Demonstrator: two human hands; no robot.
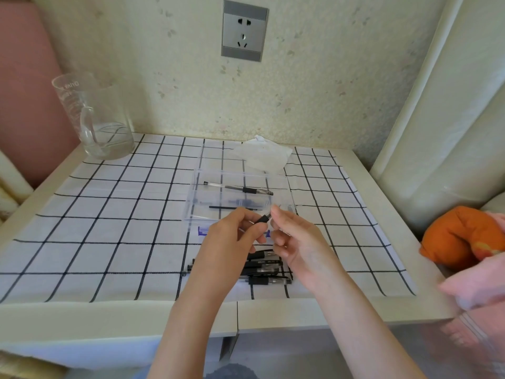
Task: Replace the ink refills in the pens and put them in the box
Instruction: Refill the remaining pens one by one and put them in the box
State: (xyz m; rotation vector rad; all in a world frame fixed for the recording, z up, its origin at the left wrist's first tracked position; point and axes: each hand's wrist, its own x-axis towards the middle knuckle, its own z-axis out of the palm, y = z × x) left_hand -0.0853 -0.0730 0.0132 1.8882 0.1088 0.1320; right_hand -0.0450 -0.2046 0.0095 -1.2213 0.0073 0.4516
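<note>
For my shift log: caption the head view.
Left hand and right hand hold a black pen near the clear plastic box.

Your single head camera looks forward and down at the desk (pixel 82 310) from close range, facing the wall (pixel 314 91).

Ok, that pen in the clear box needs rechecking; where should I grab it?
Pinch the clear-barrelled pen at its black rubber grip, from straight above: it lies flat in the clear plastic box, whose walls would likely block a sideways reach.

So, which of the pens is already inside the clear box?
The clear-barrelled pen in the far half of the box; the piled pens lie outside it.
</note>
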